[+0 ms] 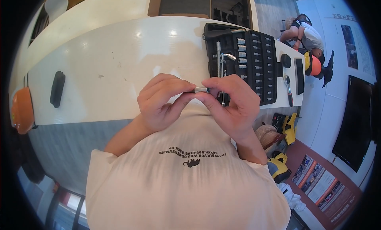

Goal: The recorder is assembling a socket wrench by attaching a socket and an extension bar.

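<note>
At the far left, just off the table's end, sits an orange rounded object whose kind I cannot tell. Near that end of the white table lies a dark, elongated item, well apart from everything else.

Further right, the left hand pinches one end of a small silver cylinder between thumb and fingertips. This piece is held crosswise over the table's near edge, in front of the chest. From its other side, the right hand grips it likewise, so both hands meet around it, fingertips nearly touching.

Partly behind the right hand, an open black tool case lies on the table. A dark-handled tool rests along its far edge; silver bars, a column of sockets and rows of bits fill it.

Right of the case come a black disc, a ratchet and a flat black bar. Beyond the table, another person bends over.
</note>
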`<state>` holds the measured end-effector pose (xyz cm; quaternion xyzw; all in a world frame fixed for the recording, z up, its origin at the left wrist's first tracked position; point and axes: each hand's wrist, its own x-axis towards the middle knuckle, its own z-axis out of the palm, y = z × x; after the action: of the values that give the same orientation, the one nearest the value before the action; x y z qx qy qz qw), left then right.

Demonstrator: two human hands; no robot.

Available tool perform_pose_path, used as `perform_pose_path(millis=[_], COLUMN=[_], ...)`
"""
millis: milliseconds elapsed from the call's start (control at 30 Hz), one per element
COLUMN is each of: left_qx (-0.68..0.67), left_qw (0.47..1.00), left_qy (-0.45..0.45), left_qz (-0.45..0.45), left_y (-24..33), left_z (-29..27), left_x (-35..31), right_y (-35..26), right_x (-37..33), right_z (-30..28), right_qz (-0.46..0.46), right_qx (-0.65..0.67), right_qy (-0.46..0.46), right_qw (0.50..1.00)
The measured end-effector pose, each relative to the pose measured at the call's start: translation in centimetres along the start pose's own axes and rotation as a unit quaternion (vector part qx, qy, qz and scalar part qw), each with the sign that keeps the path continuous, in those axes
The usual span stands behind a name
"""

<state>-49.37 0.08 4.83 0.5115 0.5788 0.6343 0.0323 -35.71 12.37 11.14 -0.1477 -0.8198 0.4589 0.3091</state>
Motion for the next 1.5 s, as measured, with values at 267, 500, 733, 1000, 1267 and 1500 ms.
perform_pose_path(millis=[267, 500, 733, 1000, 1267, 1500], left_qx=[-0.008, -0.017, -0.016, -0.004, 0.005, -0.002], left_qw=[1.0, 0.998, 0.998, 0.999, 1.0, 0.998], left_qy=[0.011, -0.017, -0.012, -0.014, -0.024, -0.058], left_qz=[-0.017, -0.054, -0.062, -0.036, -0.005, 0.007], left_y=[0.0, 0.5, 0.2, 0.3, 0.4, 0.3], left_z=[0.3, 0.3, 0.5, 0.3, 0.3, 0.3], left_x=[0.0, -0.1, -0.3, -0.5, -0.2, 0.2], right_y=[0.5, 0.7, 0.9, 1.0, 0.7, 1.2], right_x=[0.2, -0.1, -0.1, -0.7, -0.6, -1.0], right_z=[-0.3, -1.0, -0.5, -0.6, -0.4, -0.4], right_qz=[-0.003, 0.022, -0.017, -0.004, 0.069, 0.025], right_qx=[-0.016, -0.008, -0.019, -0.03, -0.018, -0.051], right_qy=[-0.021, -0.044, -0.035, -0.027, -0.043, -0.058], right_qw=[1.0, 0.999, 0.999, 0.999, 0.997, 0.997])
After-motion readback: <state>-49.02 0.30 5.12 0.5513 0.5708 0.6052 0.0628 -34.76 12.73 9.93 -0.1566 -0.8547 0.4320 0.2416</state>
